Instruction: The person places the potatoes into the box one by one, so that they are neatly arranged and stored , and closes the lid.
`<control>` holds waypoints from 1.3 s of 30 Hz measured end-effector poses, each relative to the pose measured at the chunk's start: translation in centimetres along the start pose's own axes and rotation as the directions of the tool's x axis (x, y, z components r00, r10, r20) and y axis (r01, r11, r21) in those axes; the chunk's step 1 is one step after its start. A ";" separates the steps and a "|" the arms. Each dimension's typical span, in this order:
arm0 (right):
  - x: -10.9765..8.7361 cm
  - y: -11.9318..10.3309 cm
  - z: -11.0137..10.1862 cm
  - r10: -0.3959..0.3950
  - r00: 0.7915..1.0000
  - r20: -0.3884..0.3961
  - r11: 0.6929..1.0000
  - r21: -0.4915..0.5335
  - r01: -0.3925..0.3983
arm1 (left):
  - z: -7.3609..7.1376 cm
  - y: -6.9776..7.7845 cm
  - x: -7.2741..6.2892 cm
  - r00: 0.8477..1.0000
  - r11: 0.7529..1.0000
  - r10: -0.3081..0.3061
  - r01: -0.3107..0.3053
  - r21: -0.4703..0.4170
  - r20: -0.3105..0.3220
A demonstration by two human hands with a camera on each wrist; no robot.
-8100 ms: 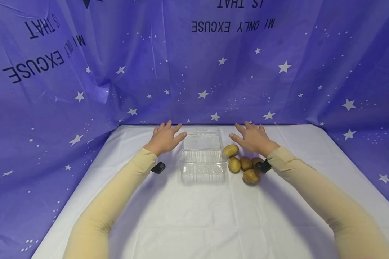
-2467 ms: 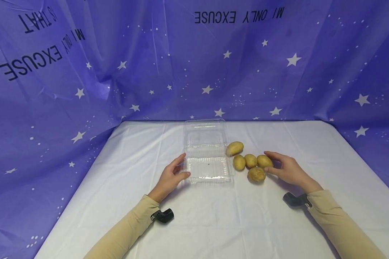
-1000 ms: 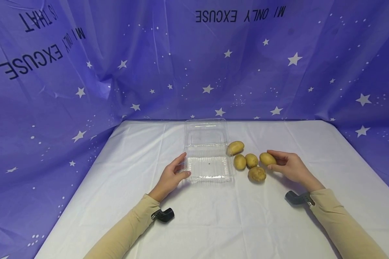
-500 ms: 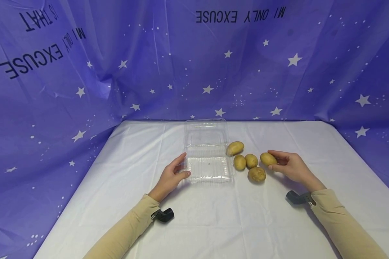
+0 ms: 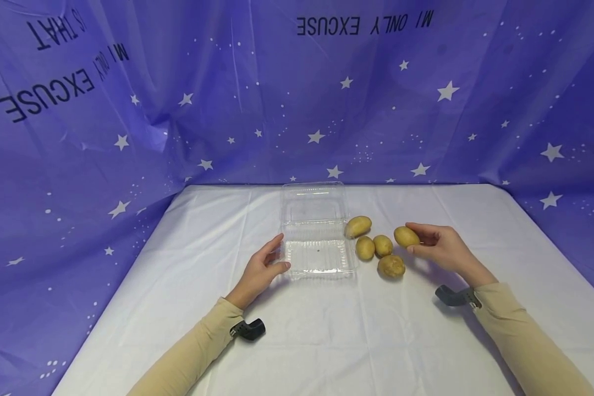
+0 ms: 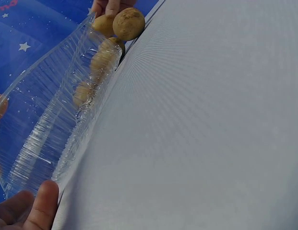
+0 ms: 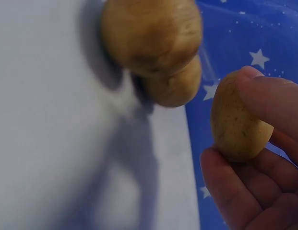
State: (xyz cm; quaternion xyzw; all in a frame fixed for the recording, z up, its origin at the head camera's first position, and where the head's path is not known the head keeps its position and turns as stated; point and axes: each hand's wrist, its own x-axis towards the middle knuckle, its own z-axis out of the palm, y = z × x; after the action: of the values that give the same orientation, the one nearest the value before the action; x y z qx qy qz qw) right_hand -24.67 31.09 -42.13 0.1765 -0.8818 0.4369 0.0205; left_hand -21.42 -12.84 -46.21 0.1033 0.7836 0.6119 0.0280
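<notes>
My right hand (image 5: pixel 444 248) pinches a small yellow potato (image 5: pixel 406 237) between thumb and fingers. In the right wrist view this potato (image 7: pixel 237 117) is raised off the table, apart from the others. My left hand (image 5: pixel 259 273) grips the left side of a clear plastic clamshell container (image 5: pixel 319 257), its thumb at the front corner. The container stands with its lid (image 5: pixel 314 201) folded back, and no potato lies in it. Several potatoes rest to its right: a long one (image 5: pixel 358 226) against its side, two small ones (image 5: pixel 365 248) side by side, and a browner one (image 5: pixel 391 267) nearest me.
A white cloth (image 5: pixel 297 335) covers the table. Behind and at the sides hangs a purple-blue curtain (image 5: pixel 257 99) with white stars and lettering. Each wrist carries a black camera mount (image 5: pixel 250 330).
Both hands were spread out beside the container at first. The left then took hold of its side. The right grasped the rightmost potato, drew it away from the group and raised it slightly.
</notes>
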 end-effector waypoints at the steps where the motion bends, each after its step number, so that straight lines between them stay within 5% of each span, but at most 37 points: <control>1: 0.2 -0.2 0.0 -0.015 1.000 -0.002 1.000 0.001 0.015 | 0.0 0.0 0.0 1.000 1.000 -0.003 0.003 -0.004 0.002; 15: 3.8 -5.3 1.6 -0.095 0.992 0.080 0.994 0.062 0.091 | 0.0 0.3 -0.1 1.000 1.000 0.004 -0.004 -0.005 -0.004; 25: 6.0 -8.3 5.2 -0.103 0.983 0.153 0.995 0.028 0.100 | 0.0 0.1 0.0 1.000 1.000 0.006 -0.006 -0.008 0.002; 39: 7.7 -10.8 10.6 -0.169 0.956 0.240 0.984 0.105 0.147 | 0.0 0.0 0.0 1.000 1.000 0.023 -0.023 -0.008 0.002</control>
State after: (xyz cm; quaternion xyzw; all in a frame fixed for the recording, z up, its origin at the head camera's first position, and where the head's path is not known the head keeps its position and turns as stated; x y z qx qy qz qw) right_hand -27.08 14.56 -38.93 0.3003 -0.8409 0.4459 -0.0624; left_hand -21.44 -12.84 -46.19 0.1129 0.7799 0.6152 0.0219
